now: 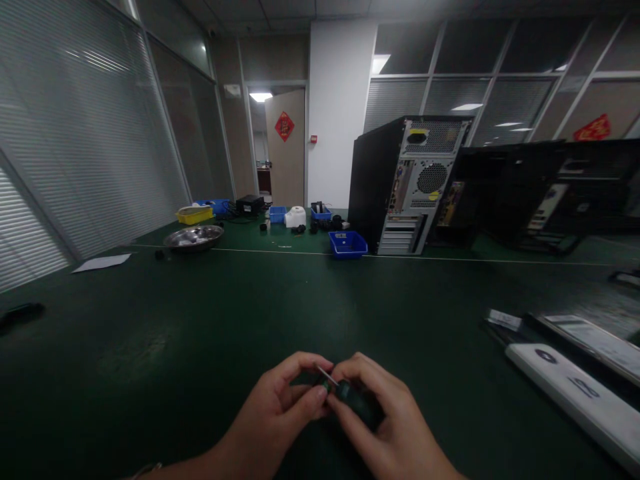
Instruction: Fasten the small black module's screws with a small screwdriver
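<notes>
My right hand is closed around the dark handle of a screwdriver. Its thin metal shaft points up and left toward my left fingertips. Thumb and index finger of my left hand pinch a small green part beside the shaft. Fingers cover most of this part, so its exact kind does not show. Whether the screwdriver's tip touches it cannot be made out. Both hands are close together above the green table, near its front edge.
A blue bin stands before a computer tower; more opened computer cases are at the right. White and dark devices lie right of my hands. Farther left are a metal bowl, a yellow tray and paper.
</notes>
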The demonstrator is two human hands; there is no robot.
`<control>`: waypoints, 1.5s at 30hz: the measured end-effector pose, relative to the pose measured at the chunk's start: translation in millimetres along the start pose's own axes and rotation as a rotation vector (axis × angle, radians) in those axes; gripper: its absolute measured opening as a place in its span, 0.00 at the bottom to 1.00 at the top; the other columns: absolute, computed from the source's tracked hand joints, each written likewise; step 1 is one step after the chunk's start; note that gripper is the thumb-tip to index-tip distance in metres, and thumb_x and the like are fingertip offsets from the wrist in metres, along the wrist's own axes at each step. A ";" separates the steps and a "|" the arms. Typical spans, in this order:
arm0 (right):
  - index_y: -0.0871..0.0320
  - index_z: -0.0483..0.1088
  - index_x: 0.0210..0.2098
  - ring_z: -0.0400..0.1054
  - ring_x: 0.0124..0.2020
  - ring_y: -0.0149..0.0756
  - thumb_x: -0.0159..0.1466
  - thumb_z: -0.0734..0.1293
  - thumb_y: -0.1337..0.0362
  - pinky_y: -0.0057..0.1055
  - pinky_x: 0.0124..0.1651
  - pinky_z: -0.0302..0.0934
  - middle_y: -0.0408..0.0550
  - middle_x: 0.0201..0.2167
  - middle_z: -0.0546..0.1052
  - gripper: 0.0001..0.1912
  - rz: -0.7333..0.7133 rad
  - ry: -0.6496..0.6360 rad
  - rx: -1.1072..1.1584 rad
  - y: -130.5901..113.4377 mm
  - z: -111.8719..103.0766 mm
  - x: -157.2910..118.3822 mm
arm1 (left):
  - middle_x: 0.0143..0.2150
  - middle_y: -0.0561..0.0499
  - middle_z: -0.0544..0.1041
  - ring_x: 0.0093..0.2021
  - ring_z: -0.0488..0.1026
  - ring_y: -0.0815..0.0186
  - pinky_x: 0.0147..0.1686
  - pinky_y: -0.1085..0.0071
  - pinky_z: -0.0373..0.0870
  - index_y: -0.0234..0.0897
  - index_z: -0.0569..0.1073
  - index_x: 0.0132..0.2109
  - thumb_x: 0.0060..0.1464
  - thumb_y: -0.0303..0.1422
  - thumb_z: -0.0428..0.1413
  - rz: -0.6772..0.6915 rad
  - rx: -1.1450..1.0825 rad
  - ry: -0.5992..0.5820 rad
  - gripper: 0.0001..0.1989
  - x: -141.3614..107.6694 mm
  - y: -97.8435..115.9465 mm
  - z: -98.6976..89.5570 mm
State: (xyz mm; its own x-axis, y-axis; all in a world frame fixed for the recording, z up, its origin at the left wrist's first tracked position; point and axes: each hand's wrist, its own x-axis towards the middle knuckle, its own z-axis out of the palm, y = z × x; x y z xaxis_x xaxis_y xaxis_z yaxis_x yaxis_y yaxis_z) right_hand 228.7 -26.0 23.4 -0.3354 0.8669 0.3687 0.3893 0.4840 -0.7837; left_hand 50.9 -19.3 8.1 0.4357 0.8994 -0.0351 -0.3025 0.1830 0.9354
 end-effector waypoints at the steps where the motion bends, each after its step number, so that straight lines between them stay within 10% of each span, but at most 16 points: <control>1: 0.58 0.70 0.35 0.71 0.33 0.37 0.62 0.64 0.71 0.29 0.35 0.63 0.46 0.31 0.74 0.05 -0.007 0.004 -0.008 0.5 0.1 -0.9 | 0.42 0.48 0.80 0.43 0.77 0.61 0.48 0.63 0.72 0.37 0.76 0.45 0.54 0.33 0.63 -0.002 -0.005 -0.007 0.11 -0.4 0.0 0.0; 28: 0.58 0.70 0.31 0.70 0.32 0.37 0.60 0.68 0.70 0.29 0.36 0.63 0.44 0.29 0.75 0.02 0.192 0.007 0.120 7.1 4.8 -0.8 | 0.49 0.44 0.80 0.54 0.72 0.53 0.56 0.58 0.65 0.38 0.77 0.48 0.52 0.32 0.63 -0.015 0.128 0.028 0.15 -1.2 6.3 4.5; 33: 0.57 0.72 0.33 0.72 0.36 0.38 0.62 0.67 0.68 0.29 0.40 0.64 0.44 0.32 0.77 0.02 0.161 0.001 0.140 4.8 2.6 1.2 | 0.44 0.45 0.80 0.48 0.76 0.54 0.50 0.59 0.70 0.37 0.77 0.45 0.55 0.34 0.59 0.057 0.196 0.081 0.11 4.5 10.9 -0.8; 39: 0.58 0.72 0.36 0.72 0.37 0.40 0.64 0.64 0.65 0.32 0.40 0.64 0.46 0.33 0.77 0.05 0.208 0.000 0.114 2.4 -2.5 3.9 | 0.42 0.45 0.79 0.41 0.76 0.59 0.46 0.62 0.69 0.35 0.74 0.45 0.56 0.31 0.56 0.132 0.247 0.425 0.09 20.0 24.0 -21.5; 45: 0.58 0.72 0.35 0.72 0.37 0.39 0.64 0.65 0.66 0.31 0.41 0.64 0.46 0.33 0.77 0.04 0.173 -0.016 0.122 3.8 -2.2 2.7 | 0.38 0.46 0.79 0.34 0.74 0.63 0.39 0.65 0.69 0.35 0.72 0.43 0.56 0.29 0.56 0.116 0.268 0.345 0.07 19.7 26.1 -19.1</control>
State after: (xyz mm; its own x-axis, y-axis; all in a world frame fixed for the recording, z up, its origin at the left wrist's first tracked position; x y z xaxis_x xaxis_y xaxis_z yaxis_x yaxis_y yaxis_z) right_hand 231.1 -21.6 22.5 -0.2866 0.9333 0.2162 0.3359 0.3092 -0.8897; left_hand 35.4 10.8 25.1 0.0899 0.9959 0.0026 -0.0826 0.0048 0.9966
